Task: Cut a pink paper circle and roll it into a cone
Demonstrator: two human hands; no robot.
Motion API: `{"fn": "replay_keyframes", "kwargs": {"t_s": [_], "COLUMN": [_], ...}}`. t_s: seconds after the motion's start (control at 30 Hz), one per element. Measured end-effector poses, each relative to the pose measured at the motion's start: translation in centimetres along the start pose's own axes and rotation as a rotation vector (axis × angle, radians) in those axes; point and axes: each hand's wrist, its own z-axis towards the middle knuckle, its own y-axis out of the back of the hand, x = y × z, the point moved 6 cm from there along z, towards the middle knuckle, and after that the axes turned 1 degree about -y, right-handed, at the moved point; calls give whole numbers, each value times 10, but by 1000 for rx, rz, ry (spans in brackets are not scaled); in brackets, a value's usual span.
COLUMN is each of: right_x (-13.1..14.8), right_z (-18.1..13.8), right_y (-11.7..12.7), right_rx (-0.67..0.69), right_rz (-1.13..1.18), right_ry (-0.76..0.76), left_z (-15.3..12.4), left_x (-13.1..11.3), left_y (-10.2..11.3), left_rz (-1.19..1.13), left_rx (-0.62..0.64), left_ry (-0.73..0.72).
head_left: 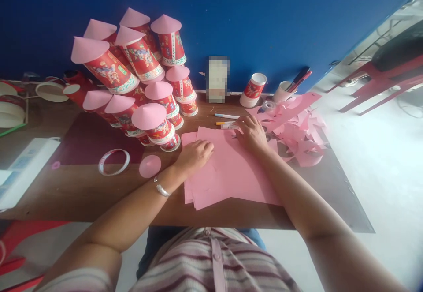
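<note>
Pink paper sheets lie in a loose stack in front of me. My left hand rests on their left part, its fingers stretched to the right and holding nothing. At the upper right of the stack, my right hand bends its fingers down over the paper edge. Small dark pieces, perhaps parts of scissors, show on both sides of that hand; what is under its fingers is hidden. Just left of its fingertips lie a blue-and-white pen and a yellow-ended pen. A small pink paper cone sits left of the sheets.
Red paper-cup towers with pink cone tops crowd the back left. Pink paper scraps heap at the right, near a red-and-white cup and a pen cup. A tape roll lies at left, beside a white box.
</note>
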Motion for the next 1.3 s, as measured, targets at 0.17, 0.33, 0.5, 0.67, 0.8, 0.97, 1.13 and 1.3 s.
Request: {"fn": "replay_keyframes", "kwargs": {"t_s": [0.17,0.33,0.5,0.67,0.8,0.97,1.13,1.3], "right_x": [-3,-7,-11,-16,-15,-10,-13,-17], "right_z": [0,4,3,0,2,7,9,8], "right_y": [-4,-4,-4,-7,-3,2,2,5], "right_rx": [5,38,50,30,9,74,72,8], "right_rz": [-1,-44,-23,-34,-40,-14,-24,-13], "right_ry": [11,24,30,63,55,55,19,-2], "left_z": [1,2,2,3,2,-2,-1,0], "left_x": [2,5,5,0,-1,0,0,3], "left_y": [-4,-4,-8,-13,-4,10,6,2], "left_rz": [-30,-35,-49,-38,-29,-39,-48,-33], "left_rx": [13,15,31,49,65,51,31,36], "left_ry": [12,32,47,53,60,63,62,68]}}
